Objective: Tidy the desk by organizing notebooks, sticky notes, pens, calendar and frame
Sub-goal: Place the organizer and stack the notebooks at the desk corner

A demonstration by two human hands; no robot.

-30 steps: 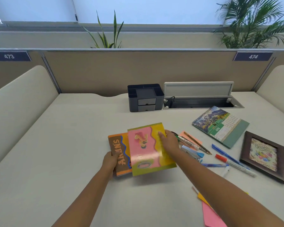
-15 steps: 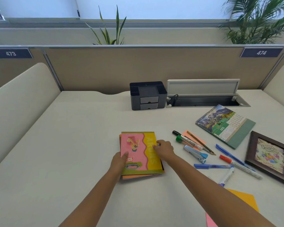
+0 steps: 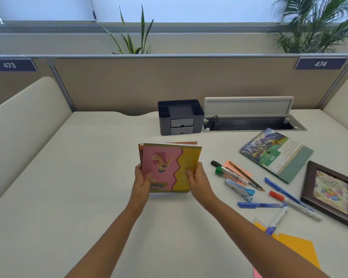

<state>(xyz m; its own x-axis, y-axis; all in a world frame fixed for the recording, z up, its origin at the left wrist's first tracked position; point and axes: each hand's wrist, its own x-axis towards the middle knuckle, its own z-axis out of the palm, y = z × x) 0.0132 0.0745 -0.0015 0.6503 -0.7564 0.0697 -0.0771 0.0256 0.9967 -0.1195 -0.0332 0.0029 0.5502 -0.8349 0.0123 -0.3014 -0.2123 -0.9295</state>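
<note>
Both hands gripped the stacked notebooks (image 3: 170, 167) between them: left hand (image 3: 142, 180) curled round the left edge, right hand (image 3: 198, 178) round the right.

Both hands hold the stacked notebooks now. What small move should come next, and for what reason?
Probably set the notebooks down flat on the bare desk to the left. The left hand and right hand grip both sides of the stack, its edges nearly aligned. Pens, the calendar and the frame lie unsorted on the right.
</note>
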